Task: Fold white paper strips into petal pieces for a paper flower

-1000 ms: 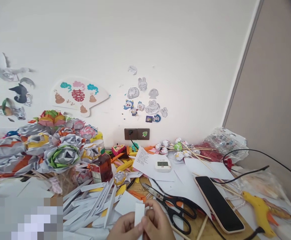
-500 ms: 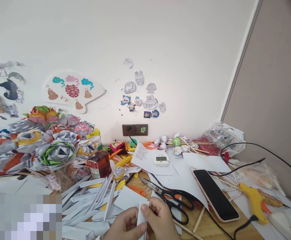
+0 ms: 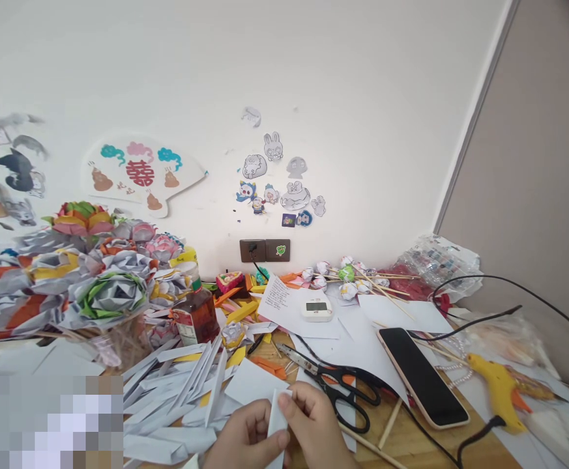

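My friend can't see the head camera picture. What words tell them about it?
A person's left hand and right hand hold a narrow folded strip of white paper over a cluttered brown wooden table. Folded white paper pieces and multicoloured paper flowers crowd the left; black-handled metal scissors, a black-screened phone and a yellow glue gun lie to the right.

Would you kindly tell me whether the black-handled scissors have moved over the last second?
No: judged against the wall socket, the scissors hold the same place; the whole view has shifted slightly.
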### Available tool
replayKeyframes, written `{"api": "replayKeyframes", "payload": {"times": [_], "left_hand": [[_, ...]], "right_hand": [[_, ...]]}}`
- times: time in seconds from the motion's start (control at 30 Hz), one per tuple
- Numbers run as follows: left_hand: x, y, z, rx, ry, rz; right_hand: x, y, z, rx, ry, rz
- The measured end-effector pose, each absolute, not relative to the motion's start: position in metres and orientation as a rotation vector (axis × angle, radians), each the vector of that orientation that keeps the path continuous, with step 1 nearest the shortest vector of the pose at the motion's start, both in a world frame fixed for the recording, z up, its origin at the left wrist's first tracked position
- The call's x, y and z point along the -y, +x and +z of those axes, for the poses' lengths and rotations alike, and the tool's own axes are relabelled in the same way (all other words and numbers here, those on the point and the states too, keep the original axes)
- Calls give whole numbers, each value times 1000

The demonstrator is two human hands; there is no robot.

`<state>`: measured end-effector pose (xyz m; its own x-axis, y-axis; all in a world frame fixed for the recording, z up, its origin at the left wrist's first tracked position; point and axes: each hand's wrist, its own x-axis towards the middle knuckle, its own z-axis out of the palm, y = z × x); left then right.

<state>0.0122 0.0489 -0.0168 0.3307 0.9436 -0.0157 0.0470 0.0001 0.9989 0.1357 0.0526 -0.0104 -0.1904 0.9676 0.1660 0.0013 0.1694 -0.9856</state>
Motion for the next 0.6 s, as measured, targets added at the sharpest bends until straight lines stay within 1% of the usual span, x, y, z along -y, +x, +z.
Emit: {"api": "replayKeyframes", "payload": {"times": [0.3, 0.6], "left_hand": [[-47, 15, -17, -847, 1241, 889], [-44, 16, -11, -858, 1187, 926]], "right_hand": [[-52, 135, -10, 1353, -959, 1287], [-51, 134, -12, 1296, -918, 1384]]}}
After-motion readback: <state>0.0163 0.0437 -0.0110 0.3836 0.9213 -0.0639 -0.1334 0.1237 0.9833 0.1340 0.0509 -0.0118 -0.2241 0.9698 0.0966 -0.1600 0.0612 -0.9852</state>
